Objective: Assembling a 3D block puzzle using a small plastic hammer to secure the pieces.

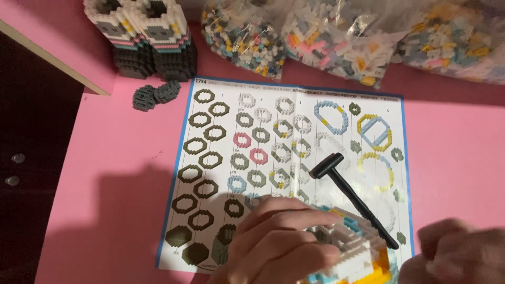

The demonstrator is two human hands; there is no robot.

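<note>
Two hands meet at the bottom edge: the left hand (273,242) wraps its fingers around a half-built block model (352,247) over the instruction sheet (294,173); whether the blurred right hand (463,252) grips anything, I cannot tell. Nearby lie a black hammer (350,197), the pink table (121,173) and bags of bricks (336,37).

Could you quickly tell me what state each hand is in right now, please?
Left hand: closed around the brick model, fingers curled over its top.
Right hand: blurred at the frame edge; open or closed cannot be told.
</note>
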